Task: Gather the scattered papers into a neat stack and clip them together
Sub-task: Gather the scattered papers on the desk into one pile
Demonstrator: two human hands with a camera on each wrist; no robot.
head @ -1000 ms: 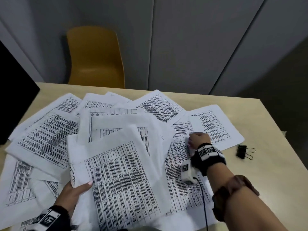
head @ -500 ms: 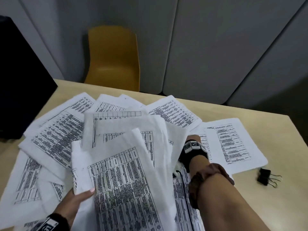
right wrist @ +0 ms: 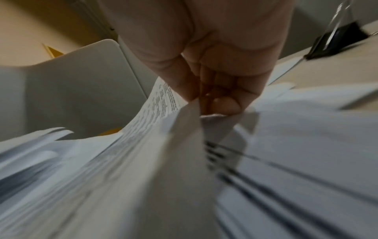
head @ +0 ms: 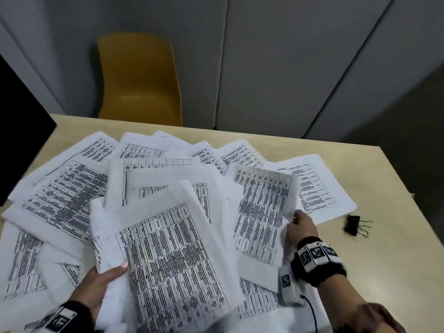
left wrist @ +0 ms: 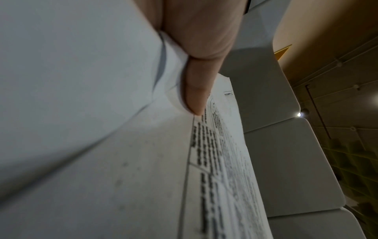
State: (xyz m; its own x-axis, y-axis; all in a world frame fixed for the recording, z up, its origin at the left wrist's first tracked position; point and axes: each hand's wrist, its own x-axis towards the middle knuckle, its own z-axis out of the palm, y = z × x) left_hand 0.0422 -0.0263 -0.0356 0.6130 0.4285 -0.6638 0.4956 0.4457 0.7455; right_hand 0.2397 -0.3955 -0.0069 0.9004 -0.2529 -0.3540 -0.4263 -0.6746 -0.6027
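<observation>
Nearest us, our left hand (head: 96,287) holds a fanned bunch of printed sheets (head: 168,255) by its left edge, thumb on top and fingers hidden beneath. To the right, our right hand (head: 301,228) pinches the edge of a single printed sheet (head: 262,212), raised off the pile. Farther out, more scattered papers (head: 64,198) cover the bench (head: 396,260), the black binder clip (head: 352,224) lies just right of them, and a yellow chair (head: 139,80) stands beyond
</observation>
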